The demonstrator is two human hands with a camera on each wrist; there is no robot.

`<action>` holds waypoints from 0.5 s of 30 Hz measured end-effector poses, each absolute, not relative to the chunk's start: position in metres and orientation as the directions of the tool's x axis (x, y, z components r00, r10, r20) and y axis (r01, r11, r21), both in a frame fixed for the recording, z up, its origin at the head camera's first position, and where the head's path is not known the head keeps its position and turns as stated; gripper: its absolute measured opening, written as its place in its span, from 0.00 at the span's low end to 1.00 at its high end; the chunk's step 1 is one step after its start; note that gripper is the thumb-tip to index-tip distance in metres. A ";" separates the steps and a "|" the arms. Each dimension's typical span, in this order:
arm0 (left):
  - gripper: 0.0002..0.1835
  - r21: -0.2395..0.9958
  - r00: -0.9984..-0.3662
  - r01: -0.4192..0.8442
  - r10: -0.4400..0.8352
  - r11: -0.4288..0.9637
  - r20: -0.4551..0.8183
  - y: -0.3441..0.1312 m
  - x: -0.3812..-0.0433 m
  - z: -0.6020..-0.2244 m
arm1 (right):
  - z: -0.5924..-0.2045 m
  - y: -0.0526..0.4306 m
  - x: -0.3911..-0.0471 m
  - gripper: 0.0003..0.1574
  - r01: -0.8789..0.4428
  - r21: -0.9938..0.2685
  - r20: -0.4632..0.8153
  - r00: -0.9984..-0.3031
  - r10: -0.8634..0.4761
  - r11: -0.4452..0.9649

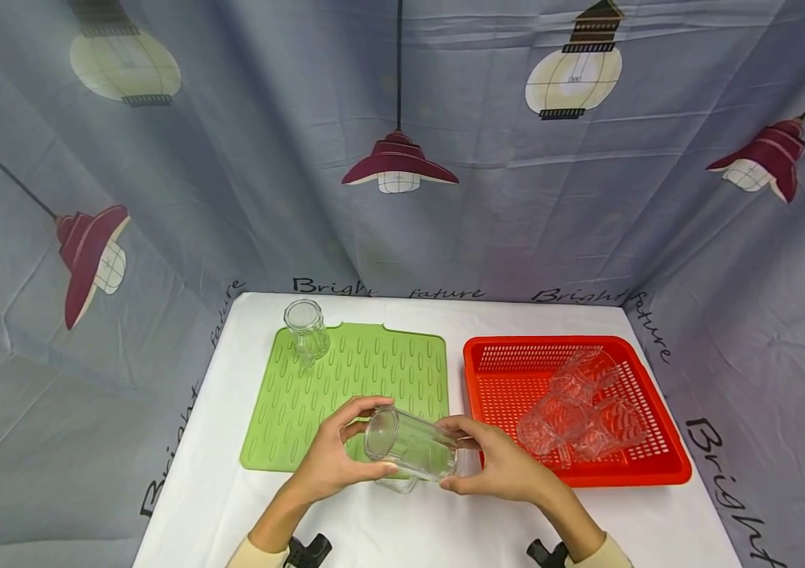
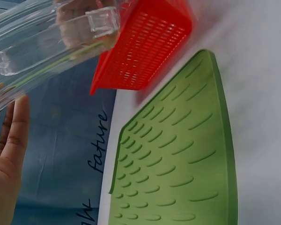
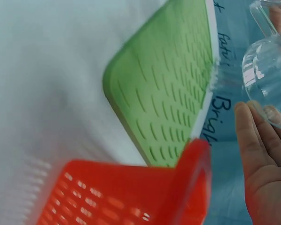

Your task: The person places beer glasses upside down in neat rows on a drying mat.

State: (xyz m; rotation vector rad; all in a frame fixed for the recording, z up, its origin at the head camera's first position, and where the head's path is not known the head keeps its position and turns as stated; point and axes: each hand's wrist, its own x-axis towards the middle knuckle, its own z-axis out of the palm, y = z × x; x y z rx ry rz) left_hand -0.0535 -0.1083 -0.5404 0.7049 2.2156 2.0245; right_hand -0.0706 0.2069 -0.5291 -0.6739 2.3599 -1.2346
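Over the near right corner of the green drying mat point(image 1: 353, 371), a clear glass mug point(image 1: 413, 443) is held aloft on its side, its handle point(image 1: 398, 484) showing along the lower edge of its body. The left hand point(image 1: 331, 454) grips one end and the right hand point(image 1: 505, 465) the other; on each, the fingers curl along the far side and the thumb comes round the near side, parted about as wide as the mug. Smooth glass held only near its ends could slip, I judge, if either thumb eased off or the surface were wet, and it would then drop onto the mat's edge or the tabletop point(image 1: 488, 525). Swung right at this height, it might also knock the rim of the red plastic basket point(image 1: 630, 473), which stands just beside the mat's right edge. Within that basket, several clear glass mugs point(image 1: 580, 410) lie heaped toward the right wall, touching or overlapping; pulling one out carelessly could make the others roll and chip. At the mat's far left corner stands another clear glass vessel point(image 1: 308, 330); being so near the edge and see-through, it could be clipped by a sleeve point(image 1: 260, 554) or a careless reach. Behind the tabletop's far edge hangs a grey-blue curtain point(image 1: 289, 197) printed with lamps.
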 end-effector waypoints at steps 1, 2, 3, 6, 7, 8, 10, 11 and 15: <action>0.44 0.956 -0.892 0.292 0.370 0.037 0.259 -0.108 -0.054 -0.540 | -0.530 0.206 -0.070 0.44 -0.229 -0.838 -0.121 -0.806 -0.579 0.495; 0.44 0.955 -0.891 0.294 0.372 0.040 0.259 -0.107 -0.054 -0.539 | -0.531 0.205 -0.069 0.44 -0.226 -0.839 -0.123 -0.807 -0.577 0.495; 0.44 0.954 -0.891 0.296 0.373 0.043 0.260 -0.107 -0.054 -0.539 | -0.532 0.205 -0.068 0.44 -0.227 -0.836 -0.123 -0.809 -0.575 0.499; 0.44 0.955 -0.891 0.293 0.374 0.039 0.258 -0.107 -0.054 -0.539 | -0.532 0.204 -0.067 0.44 -0.226 -0.835 -0.120 -0.815 -0.567 0.502; 0.44 0.956 -0.891 0.292 0.373 0.034 0.259 -0.107 -0.054 -0.539 | -0.532 0.204 -0.067 0.44 -0.228 -0.834 -0.117 -0.817 -0.565 0.503; 0.44 0.956 -0.891 0.291 0.373 0.027 0.261 -0.107 -0.054 -0.539 | -0.532 0.205 -0.067 0.43 -0.228 -0.834 -0.116 -0.817 -0.564 0.502; 0.45 0.956 -0.888 0.292 0.374 0.012 0.267 -0.107 -0.054 -0.539 | -0.531 0.205 -0.067 0.43 -0.219 -0.843 -0.117 -0.817 -0.564 0.492; 0.45 0.956 -0.887 0.295 0.374 0.005 0.271 -0.107 -0.055 -0.539 | -0.530 0.206 -0.067 0.42 -0.215 -0.847 -0.118 -0.816 -0.566 0.487; 0.45 0.949 -0.882 0.315 0.371 0.006 0.290 -0.108 -0.056 -0.538 | -0.530 0.207 -0.068 0.42 -0.209 -0.857 -0.116 -0.813 -0.571 0.472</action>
